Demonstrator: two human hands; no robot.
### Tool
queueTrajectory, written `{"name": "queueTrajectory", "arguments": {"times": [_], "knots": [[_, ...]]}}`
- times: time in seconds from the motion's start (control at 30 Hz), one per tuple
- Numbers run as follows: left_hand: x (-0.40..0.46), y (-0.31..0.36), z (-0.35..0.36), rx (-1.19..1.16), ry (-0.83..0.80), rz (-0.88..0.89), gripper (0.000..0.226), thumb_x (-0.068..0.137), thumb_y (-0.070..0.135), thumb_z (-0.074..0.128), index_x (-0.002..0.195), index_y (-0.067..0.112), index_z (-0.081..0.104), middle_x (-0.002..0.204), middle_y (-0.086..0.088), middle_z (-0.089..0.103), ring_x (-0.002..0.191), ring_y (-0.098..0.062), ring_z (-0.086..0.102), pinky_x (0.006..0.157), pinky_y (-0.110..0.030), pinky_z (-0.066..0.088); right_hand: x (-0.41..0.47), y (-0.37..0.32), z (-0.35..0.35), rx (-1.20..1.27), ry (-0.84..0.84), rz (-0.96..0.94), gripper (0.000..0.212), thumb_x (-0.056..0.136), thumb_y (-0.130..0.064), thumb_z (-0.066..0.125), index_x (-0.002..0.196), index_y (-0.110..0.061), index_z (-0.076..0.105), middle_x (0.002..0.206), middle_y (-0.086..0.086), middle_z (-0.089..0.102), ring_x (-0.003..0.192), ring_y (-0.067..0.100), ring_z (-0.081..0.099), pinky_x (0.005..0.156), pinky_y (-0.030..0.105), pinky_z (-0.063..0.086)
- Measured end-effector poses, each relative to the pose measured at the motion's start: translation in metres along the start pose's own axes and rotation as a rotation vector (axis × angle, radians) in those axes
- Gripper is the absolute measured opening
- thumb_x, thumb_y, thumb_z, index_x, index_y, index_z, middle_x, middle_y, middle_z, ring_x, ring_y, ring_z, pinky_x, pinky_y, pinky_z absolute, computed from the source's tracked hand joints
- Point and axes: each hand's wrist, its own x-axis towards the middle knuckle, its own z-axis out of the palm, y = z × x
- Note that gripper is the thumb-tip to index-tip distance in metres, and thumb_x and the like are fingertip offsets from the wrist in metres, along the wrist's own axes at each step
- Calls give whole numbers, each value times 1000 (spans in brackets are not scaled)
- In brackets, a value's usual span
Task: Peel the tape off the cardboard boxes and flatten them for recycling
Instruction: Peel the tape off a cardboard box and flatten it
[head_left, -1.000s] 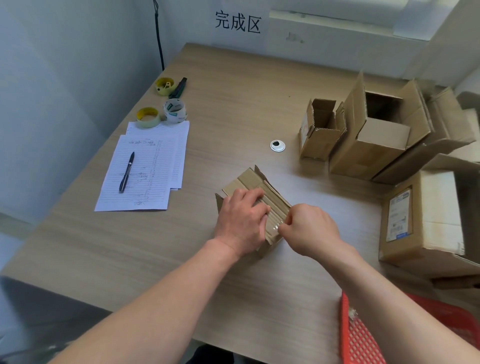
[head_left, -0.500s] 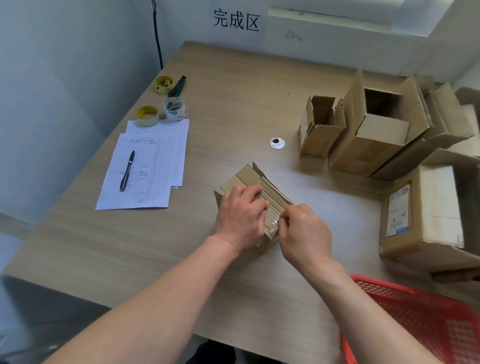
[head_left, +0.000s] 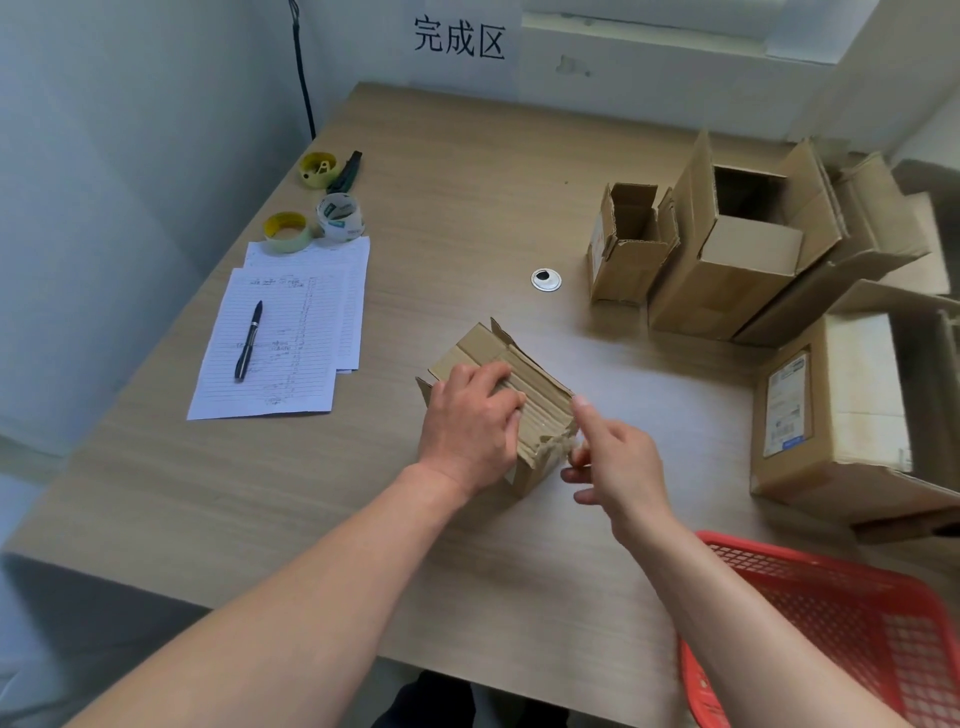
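The wooden table (head_left: 467, 208) carries everything, its far edge against the wall under a white sign (head_left: 460, 39) with black characters. At the right edge sit the largest things: a closed carton with a printed label (head_left: 831, 421), and behind it, toward the far right corner, an open tall box (head_left: 727, 260) leaning against more cardboard. A red mesh basket (head_left: 841, 634) hangs past the near right corner. Near the left edge lie lined paper sheets (head_left: 280, 338) with a black pen (head_left: 248, 340) on them. A smaller open box (head_left: 626, 244) stands just left of the tall one. The small cardboard box (head_left: 540, 405) being worked on lies near the middle of the table, toward the near edge. The left hand (head_left: 470, 431) presses down on its top, fingers laid over it. The right hand (head_left: 613, 457) is at its right end, thumb and forefinger pinching a strip of clear tape (head_left: 563, 441) there. Three tape rolls (head_left: 340, 215) and a dark cutter sit by the far left corner; a small round metal cap (head_left: 545, 279) lies mid-table.
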Motion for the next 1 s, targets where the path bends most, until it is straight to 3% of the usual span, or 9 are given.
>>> {"name": "queueTrajectory", "arguments": {"times": [0.13, 0.3, 0.47, 0.53, 0.63, 0.8, 0.9, 1.0], "knots": [[0, 1, 1, 11, -1, 3, 32, 83, 33, 46, 89, 21, 75, 115, -3, 68, 96, -32, 59, 70, -40, 48, -1, -7, 8, -256, -14, 10, 58, 77, -64, 65, 62, -8, 62, 55, 6, 68, 63, 29, 71, 66, 47, 61], [-2, 0, 0, 18, -2, -3, 34, 83, 33, 45, 90, 21, 76, 115, -2, 68, 97, -31, 59, 70, -41, 48, -3, -2, 12, -173, -50, 14, 26, 76, -34, 66, 60, -15, 59, 64, 13, 71, 71, 34, 72, 68, 54, 60], [-2, -1, 1, 4, 5, -11, 33, 83, 33, 45, 90, 22, 76, 115, -1, 68, 97, -31, 59, 71, -40, 48, -2, -4, 0, 188, -188, 191, 11, 90, -8, 62, 83, -1, 65, 76, 15, 69, 71, 31, 73, 60, 36, 59], [-1, -2, 1, -1, 11, -9, 33, 83, 33, 46, 90, 22, 76, 115, -1, 68, 97, -30, 59, 71, -40, 48, -5, -4, -7, 412, -235, 314, 16, 95, -11, 57, 85, -1, 65, 79, 16, 71, 75, 31, 73, 57, 33, 60], [0, -2, 1, 0, 10, -4, 33, 84, 33, 46, 91, 21, 76, 116, -1, 67, 97, -30, 59, 72, -39, 47, -6, 4, -12, 607, -182, 378, 33, 98, -26, 51, 69, -12, 51, 80, 17, 68, 84, 35, 74, 64, 37, 58], [4, 1, 5, -5, 14, 4, 31, 85, 33, 47, 90, 21, 76, 116, -1, 68, 97, -31, 59, 72, -40, 47, -12, 4, 3, 70, -105, 144, 53, 83, -55, 71, 82, -2, 66, 76, 15, 70, 70, 31, 74, 56, 37, 57], [5, 1, 6, -4, 13, 11, 31, 84, 32, 47, 89, 21, 76, 116, -1, 68, 98, -31, 59, 72, -40, 48, -8, 4, 12, -158, -77, 11, 45, 75, -49, 74, 70, -5, 70, 62, 9, 70, 64, 30, 72, 61, 45, 61], [5, -1, 5, -14, 13, 9, 31, 84, 32, 47, 90, 21, 76, 117, -1, 67, 99, -31, 59, 73, -39, 46, -3, 11, 15, -180, -108, -59, 27, 80, -32, 65, 74, -6, 70, 66, 10, 72, 68, 31, 72, 66, 50, 60]]}}
